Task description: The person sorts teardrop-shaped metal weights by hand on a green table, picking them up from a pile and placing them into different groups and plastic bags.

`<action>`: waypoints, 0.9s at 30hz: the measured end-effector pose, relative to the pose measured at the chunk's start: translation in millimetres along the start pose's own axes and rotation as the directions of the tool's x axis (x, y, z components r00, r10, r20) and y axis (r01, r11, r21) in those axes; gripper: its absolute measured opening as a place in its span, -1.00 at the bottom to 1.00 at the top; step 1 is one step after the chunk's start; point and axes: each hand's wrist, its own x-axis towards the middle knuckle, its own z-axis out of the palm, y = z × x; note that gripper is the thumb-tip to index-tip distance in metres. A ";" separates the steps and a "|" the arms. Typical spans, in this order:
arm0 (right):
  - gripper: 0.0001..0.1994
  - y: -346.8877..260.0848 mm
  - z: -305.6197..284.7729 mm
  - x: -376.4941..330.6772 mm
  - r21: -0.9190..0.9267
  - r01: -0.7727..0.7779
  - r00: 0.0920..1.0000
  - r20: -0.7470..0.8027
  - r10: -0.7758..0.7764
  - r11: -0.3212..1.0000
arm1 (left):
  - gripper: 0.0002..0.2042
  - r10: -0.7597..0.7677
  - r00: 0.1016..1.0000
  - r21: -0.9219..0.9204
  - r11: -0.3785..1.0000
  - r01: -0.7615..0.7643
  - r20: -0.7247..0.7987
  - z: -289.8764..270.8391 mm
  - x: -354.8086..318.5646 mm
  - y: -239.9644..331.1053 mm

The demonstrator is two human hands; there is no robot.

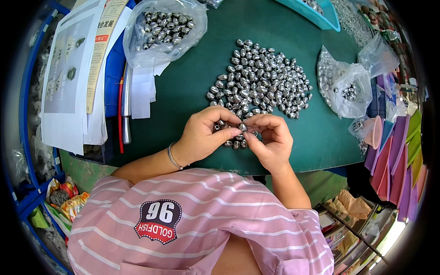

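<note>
A large pile of shiny, barrel-shaped metal beads (268, 80) with holes through them lies spread on the green tabletop (192, 82). At the pile's near edge my two hands meet, fingertips close together. My left hand (206, 133), with a metal bangle (172, 156) at its wrist, is closed in a pinch. My right hand (271, 137) is closed too, thumb and forefinger against one metal bead (243, 127) that sits between both hands' fingertips. Several more beads (236, 144) show beneath and between the hands; the fingers partly cover them.
A clear plastic bag of beads (167, 30) stands at the far left, beside paper sheets (73, 78) and a red stick-like rod (121, 117). Another bag of beads (348, 89) lies at right. A turquoise tray (316, 13) is at the far edge; coloured bins (394, 160) stand right.
</note>
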 end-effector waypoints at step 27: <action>-0.83 11.3 1.1 38.2 -0.813 0.134 0.988 0.064 -0.142 0.566 | -0.86 -0.290 0.942 -0.737 0.597 0.316 0.169 -10.3 8.2 5.2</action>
